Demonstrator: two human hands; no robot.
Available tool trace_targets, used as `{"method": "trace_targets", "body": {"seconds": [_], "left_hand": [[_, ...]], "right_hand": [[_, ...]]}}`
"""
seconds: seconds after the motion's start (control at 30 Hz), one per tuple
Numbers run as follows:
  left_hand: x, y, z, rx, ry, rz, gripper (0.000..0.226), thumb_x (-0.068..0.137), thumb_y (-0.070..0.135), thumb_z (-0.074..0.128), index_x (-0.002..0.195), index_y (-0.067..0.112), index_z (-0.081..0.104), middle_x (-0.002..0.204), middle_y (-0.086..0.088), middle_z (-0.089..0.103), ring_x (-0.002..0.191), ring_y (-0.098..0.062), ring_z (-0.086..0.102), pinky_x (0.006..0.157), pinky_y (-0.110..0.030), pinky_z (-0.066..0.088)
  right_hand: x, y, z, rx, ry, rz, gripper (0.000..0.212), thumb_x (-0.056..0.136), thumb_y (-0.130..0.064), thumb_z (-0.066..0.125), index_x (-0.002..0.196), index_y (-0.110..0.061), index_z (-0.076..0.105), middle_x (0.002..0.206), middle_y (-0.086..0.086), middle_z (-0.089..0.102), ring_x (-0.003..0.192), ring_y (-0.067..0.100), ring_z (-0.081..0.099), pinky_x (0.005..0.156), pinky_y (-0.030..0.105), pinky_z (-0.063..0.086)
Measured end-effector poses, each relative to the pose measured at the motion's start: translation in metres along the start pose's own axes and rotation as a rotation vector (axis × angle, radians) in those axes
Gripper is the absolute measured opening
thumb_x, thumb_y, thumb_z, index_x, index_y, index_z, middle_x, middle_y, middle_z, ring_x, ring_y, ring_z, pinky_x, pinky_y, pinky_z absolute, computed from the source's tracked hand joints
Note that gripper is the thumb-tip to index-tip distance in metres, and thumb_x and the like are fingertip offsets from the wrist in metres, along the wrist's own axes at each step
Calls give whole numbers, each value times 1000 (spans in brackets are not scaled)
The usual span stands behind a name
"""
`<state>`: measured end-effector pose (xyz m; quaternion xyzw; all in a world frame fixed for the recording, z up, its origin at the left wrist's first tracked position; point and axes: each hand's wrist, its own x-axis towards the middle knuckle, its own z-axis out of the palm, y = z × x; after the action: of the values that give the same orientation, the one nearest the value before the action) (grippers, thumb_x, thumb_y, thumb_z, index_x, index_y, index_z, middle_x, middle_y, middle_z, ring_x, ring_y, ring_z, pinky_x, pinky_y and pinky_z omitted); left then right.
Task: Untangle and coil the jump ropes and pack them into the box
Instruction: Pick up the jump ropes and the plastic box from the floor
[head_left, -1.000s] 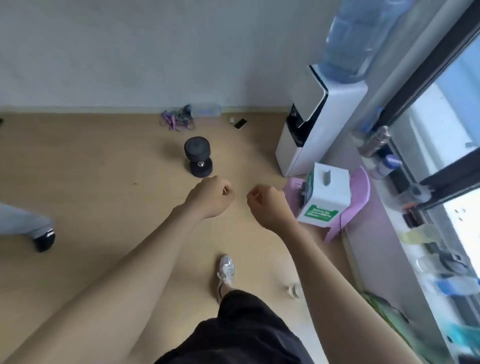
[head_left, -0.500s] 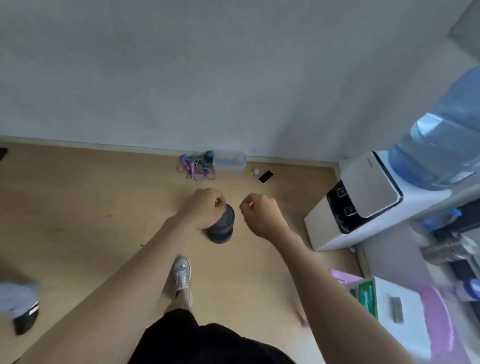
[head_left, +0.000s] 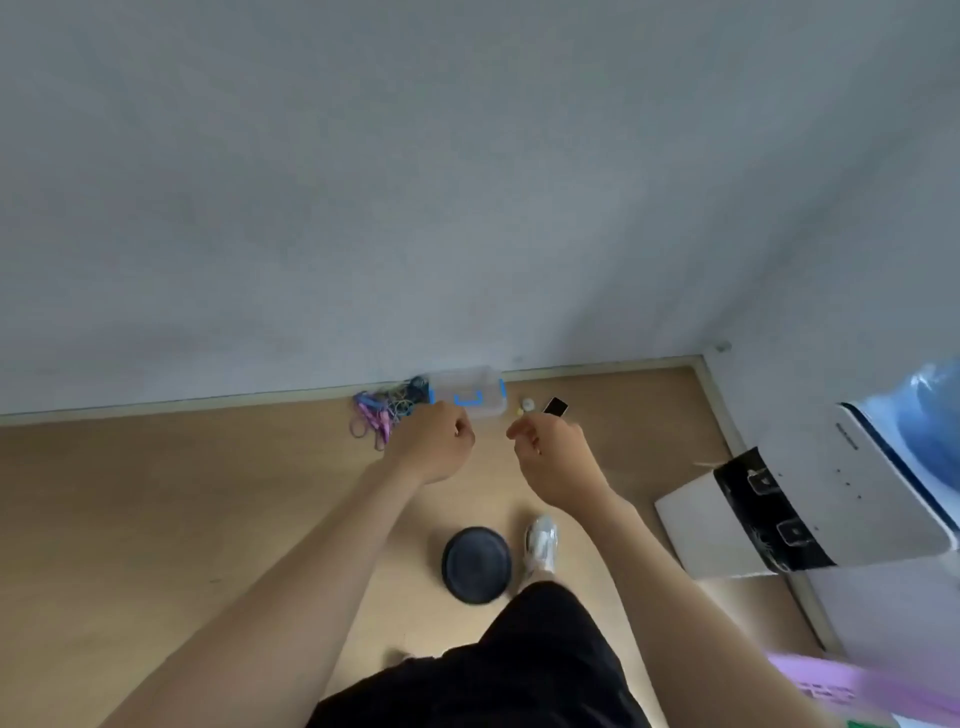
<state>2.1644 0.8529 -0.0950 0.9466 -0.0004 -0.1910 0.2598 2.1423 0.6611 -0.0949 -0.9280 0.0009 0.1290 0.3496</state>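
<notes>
A tangle of pink, purple and blue jump ropes (head_left: 382, 413) lies on the wooden floor against the wall. Right beside it stands a clear plastic box (head_left: 470, 395) with blue latches, its lid on. My left hand (head_left: 434, 447) is held out in front of me with its fingers curled into a fist, holding nothing, and overlaps the box's lower left corner in view. My right hand (head_left: 553, 457) is also raised with curled, empty fingers, just to the right of the box.
A black dumbbell (head_left: 477, 565) stands on the floor by my right foot (head_left: 541, 543). A white water dispenser (head_left: 810, 499) with a blue bottle fills the right side. A small black card (head_left: 555, 406) and a white ball (head_left: 528, 404) lie near the wall. A purple stool (head_left: 831, 686) is at the lower right.
I have walked toward the wall: the ropes and box are closer, the dumbbell has passed from beyond my hands to beside my foot. Both hands stay curled and empty.
</notes>
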Motion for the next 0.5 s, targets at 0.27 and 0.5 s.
{"method": "trace_targets", "body": {"seconds": [0.27,0.5], "left_hand": [[210,8,-36,-73,59,-137,30,87,17,40,80,22,69,71,1,70,54,-15,67,63,-39,62],[356,-30,-28,-120,93,-200,37,93,3,42,92,20,75,84,11,70,56,-11,59,68,-37,60]], "right_hand": [[240,43,-29,-123,-102,-99,28,98,-13,47,111,-17,71,105,3,73,97,28,66,87,41,55],[397,79,8,-237,-242,-168,29,99,-13,44,117,-17,67,112,4,69,102,28,64,87,41,52]]}}
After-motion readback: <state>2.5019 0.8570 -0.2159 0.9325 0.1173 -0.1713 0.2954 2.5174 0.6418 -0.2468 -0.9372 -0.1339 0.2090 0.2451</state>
